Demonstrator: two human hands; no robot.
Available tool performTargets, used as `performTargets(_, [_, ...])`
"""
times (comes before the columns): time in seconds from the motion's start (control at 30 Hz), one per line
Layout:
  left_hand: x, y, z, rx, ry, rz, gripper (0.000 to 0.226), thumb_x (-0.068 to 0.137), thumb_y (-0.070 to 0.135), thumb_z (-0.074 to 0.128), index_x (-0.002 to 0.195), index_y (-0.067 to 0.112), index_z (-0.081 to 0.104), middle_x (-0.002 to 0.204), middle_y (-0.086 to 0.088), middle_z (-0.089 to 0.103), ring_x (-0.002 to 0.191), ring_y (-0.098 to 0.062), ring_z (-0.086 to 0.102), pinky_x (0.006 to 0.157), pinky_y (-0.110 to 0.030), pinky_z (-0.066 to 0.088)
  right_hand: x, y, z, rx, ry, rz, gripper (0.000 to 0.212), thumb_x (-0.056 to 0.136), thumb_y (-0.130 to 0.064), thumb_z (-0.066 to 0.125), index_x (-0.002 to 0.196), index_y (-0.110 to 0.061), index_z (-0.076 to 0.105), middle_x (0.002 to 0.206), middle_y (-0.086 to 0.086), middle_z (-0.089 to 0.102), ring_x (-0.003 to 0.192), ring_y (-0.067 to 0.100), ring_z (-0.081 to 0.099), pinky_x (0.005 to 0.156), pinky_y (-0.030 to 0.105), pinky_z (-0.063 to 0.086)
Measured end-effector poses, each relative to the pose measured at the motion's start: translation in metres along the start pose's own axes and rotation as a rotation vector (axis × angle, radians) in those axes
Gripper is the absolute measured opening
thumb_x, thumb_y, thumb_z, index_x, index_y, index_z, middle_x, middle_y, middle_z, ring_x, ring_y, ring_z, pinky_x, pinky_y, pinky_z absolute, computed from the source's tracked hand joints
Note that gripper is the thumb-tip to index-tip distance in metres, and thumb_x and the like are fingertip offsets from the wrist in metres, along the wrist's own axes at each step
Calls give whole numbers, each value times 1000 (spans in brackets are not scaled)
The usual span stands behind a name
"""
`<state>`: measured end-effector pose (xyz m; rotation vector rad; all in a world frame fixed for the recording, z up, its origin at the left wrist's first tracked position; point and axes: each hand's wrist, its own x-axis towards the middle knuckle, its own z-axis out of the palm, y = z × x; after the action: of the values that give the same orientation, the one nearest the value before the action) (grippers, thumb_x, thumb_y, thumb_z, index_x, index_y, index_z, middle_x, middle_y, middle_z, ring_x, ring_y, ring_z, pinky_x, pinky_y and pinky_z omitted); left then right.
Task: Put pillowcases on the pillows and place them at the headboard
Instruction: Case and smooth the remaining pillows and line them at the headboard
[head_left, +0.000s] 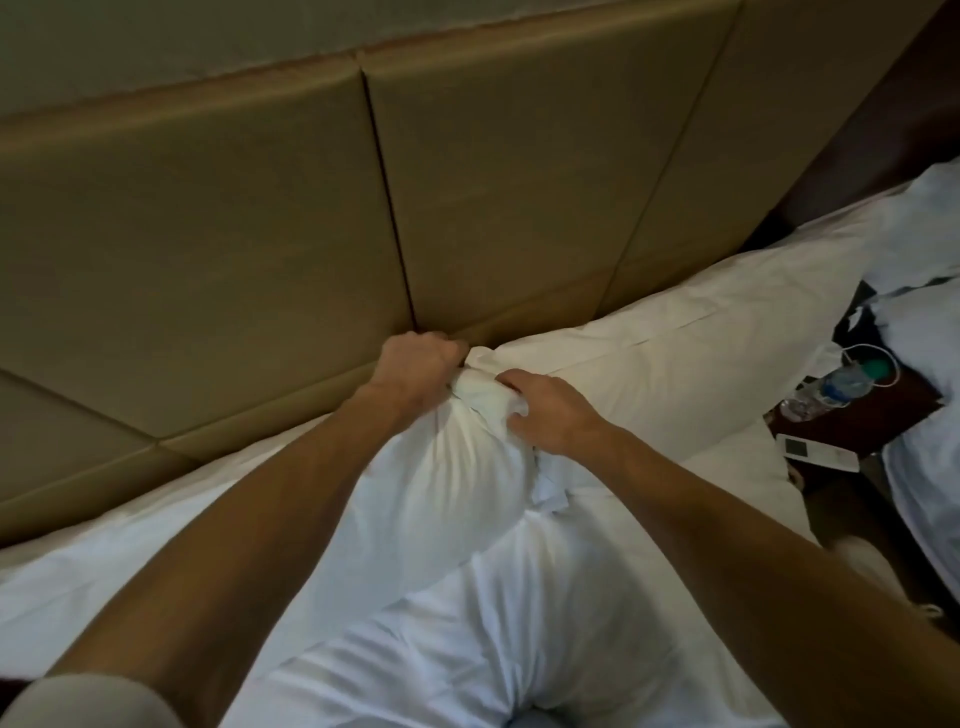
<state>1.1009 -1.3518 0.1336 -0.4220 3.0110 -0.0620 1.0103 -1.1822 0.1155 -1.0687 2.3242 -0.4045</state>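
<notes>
One headboard (208, 234): tan padded panels w/ dark seams, it fills the upper half of the view.
Bed (72, 571): white sheet, it runs along the bottom of the headboard.
Near pillow (441, 493): white, in the middle of the bed btw. both forearms; it lies lengthwise, its far end almost at the headboard.
Second pillow (675, 353): white, on the right, its long side against the headboard; its left corner is just beside the far end of the near pillow.
Bedding (924, 249): white, crumpled, at the far right edge, apart from the bed.
Nightstand (852, 421): dark wood, btw. the bed and that bedding.
Pillowcase (483, 389): white cloth, bunched at the far end of the near pillow; whether it covers the whole pillow I cannot tell.
Left hand (415, 371): fingers curled tight, it grips the bunched pillowcase on the left, knuckles close to the headboard.
Right hand (556, 410): fingers curled into the same bunch on the right side, it holds the cloth.
Sleeve (88, 701): pale, bottom left corner, on the left arm.
Bottle (826, 389): clear plastic, lying on the nightstand.
Handset (815, 452): white, flat, at the front edge of the nightstand; exact kind unclear.
Cable (878, 358): white, thin, looped beside the bottle.
</notes>
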Motion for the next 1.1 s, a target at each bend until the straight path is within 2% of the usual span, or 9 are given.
performTargets(0.17, [-12,6,21,-53,89,-178,14,89,17,58,103,17,56,95,-3,63,76,-28,64,54,-32,40,-1,-10,4,90,44,13,60,98,-33,52,151,-18,28,139,11,53,124,27,51,101,34,42])
performTargets(0.27, [-23,14,34,-141,188,-311,15,87,17,63,101,14,57,95,-6,64,82,-28,62,54,-32,41,-9,-14,11,109,311,-50,55,96,-25,57,146,-14,37,145,7,45,130,23,46,105,33,42])
performTargets(0.33, [-33,19,33,-120,290,-276,25,79,18,71,101,14,59,95,-6,65,89,-26,59,63,-35,45,-11,-18,13,-56,477,-127,47,94,-23,60,138,-15,45,138,6,47,124,21,48,97,35,50])
performTargets(0.5, [-66,16,31,-172,323,-226,34,80,34,71,108,19,58,103,-4,62,95,-23,56,83,-38,50,0,-36,3,-321,140,-62,66,94,-20,57,150,-19,24,102,10,63,89,27,62,69,35,48])
performTargets(0.6, [-100,-10,39,-161,305,-294,28,86,39,64,105,19,60,100,-4,61,92,-23,55,81,-40,49,13,-48,7,-453,121,-58,58,93,-24,55,145,-15,32,103,11,64,89,29,62,66,33,42])
performTargets(0.7, [-154,-46,51,-129,278,-415,26,90,39,58,105,18,61,100,-5,62,92,-25,55,79,-40,47,20,-67,14,-553,198,-187,36,93,-28,51,126,-15,48,107,10,65,97,32,63,71,36,43])
performTargets(0.8, [-208,-80,61,-125,206,-561,29,94,40,53,114,20,60,106,-4,63,97,-24,55,85,-40,48,22,-95,33,-600,201,-365,22,93,-25,48,112,-17,55,98,5,68,90,29,65,70,34,46])
performTargets(1.0, [-262,-113,68,-64,206,-598,18,94,23,51,108,18,60,92,-5,64,83,-27,56,76,-41,47,22,-160,75,-536,167,-622,17,91,-27,52,101,-27,65,98,-4,59,95,20,56,68,29,37])
performTargets(1.1, [-288,-140,66,-125,157,-578,27,89,14,56,115,18,58,105,-7,64,94,-30,57,82,-42,46,22,-190,86,-590,41,-785,18,91,-28,52,106,-31,60,96,-7,55,93,19,54,68,29,35])
